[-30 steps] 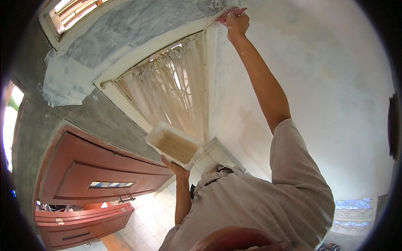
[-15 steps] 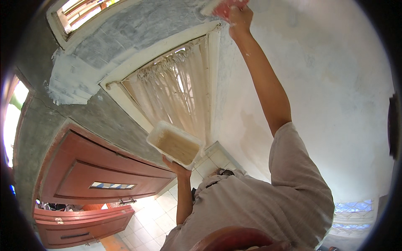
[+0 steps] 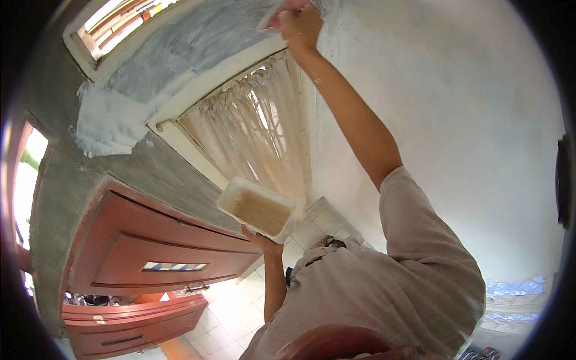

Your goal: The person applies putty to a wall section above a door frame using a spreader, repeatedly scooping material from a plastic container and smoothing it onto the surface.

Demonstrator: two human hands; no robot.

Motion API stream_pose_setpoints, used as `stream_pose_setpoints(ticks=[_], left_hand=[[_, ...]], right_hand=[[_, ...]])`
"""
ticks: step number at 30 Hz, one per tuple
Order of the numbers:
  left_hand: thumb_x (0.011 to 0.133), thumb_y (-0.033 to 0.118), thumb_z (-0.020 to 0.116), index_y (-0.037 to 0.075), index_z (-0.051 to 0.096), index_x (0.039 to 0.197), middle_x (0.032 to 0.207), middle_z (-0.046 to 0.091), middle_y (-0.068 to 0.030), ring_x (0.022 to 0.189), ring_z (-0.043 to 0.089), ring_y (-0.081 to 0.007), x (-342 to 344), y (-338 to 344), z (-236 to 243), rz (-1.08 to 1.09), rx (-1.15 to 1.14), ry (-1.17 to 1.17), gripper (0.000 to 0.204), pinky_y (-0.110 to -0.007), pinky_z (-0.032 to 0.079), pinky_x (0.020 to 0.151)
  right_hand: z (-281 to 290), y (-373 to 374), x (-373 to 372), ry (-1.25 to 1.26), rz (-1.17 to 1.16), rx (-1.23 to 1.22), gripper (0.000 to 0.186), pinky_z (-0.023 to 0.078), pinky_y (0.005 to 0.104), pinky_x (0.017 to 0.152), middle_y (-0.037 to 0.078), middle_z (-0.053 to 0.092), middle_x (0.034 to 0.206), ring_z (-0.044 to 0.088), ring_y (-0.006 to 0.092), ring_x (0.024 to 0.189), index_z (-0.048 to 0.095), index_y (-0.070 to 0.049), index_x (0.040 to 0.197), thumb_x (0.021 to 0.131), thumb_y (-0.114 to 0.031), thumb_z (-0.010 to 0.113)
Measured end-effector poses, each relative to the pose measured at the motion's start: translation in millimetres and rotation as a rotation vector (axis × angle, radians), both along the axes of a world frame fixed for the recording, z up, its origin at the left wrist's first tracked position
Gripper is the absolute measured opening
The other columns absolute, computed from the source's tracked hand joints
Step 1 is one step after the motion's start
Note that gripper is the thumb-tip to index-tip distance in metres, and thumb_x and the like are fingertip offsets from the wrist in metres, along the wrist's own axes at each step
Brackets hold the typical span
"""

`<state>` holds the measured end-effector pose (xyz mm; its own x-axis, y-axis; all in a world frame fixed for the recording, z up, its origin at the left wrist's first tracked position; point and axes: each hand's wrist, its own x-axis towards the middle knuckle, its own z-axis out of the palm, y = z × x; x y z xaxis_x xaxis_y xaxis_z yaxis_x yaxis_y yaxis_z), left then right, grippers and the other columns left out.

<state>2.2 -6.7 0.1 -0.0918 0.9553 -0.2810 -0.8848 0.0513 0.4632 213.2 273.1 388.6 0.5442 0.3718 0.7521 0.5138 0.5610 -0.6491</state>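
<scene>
My right hand (image 3: 301, 29) is raised high at the top of the view, its fingers closed round a red putty scraper (image 3: 275, 19). The scraper's pale edge lies at the grey, white-smeared wall (image 3: 192, 45) above the curtained window; whether it touches is hard to tell. Lower down, my left hand (image 3: 264, 241) holds a white rectangular tub (image 3: 245, 187) from beneath, in front of the curtain. Tan residue coats the tub's inside, and its open top faces me. Part of the left hand is hidden under the tub.
A window with a thin, pale curtain (image 3: 252, 129) fills the corner's left side. Reddish-brown double doors (image 3: 132, 255) stand at lower left, partly ajar. A whitish wall (image 3: 444, 120) spans the right. Pale floor tiles (image 3: 231, 312) show below. A small vent opening (image 3: 120, 30) is at upper left.
My right hand and the scraper have moved left along the wall above the window. The tub in my left hand sits slightly further right in view, as the whole scene has shifted.
</scene>
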Motion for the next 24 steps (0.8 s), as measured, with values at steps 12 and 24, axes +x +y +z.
stream_pose_setpoints(ticks=[12, 24], left_hand=[[0.099, 0.069, 0.041, 0.017, 0.039, 0.159, 0.154, 0.050, -0.0068, 0.140, 0.049, -0.0308, 7.2, 38.5, 33.5, -0.012, 0.099, -0.009, 0.079, -0.048, 0.041, 0.116], [0.102, 0.077, 0.030, 0.013, 0.037, 0.160, 0.151, 0.053, -0.0088, 0.135, 0.054, -0.0276, 37.8, -9.0, 22.1, 0.141, -0.012, 0.185, 0.086, -0.044, 0.045, 0.115]], right_hand=[[-93.3, -132.2, -24.9, 0.673, 1.131, -0.229, 0.026, 0.058, 0.0348, 0.087, 0.008, 0.069, 0.120, 0.069, 0.0173, 0.100, 0.064, -0.001, 0.125, 0.102, -0.011, 0.066], [-235.3, -256.0, -21.3, -0.434, 0.789, -0.522, 0.023, 0.056, 0.0407, 0.064, 0.019, 0.073, 0.086, 0.072, 0.0349, 0.073, 0.065, 0.001, 0.117, 0.102, -0.016, 0.063]])
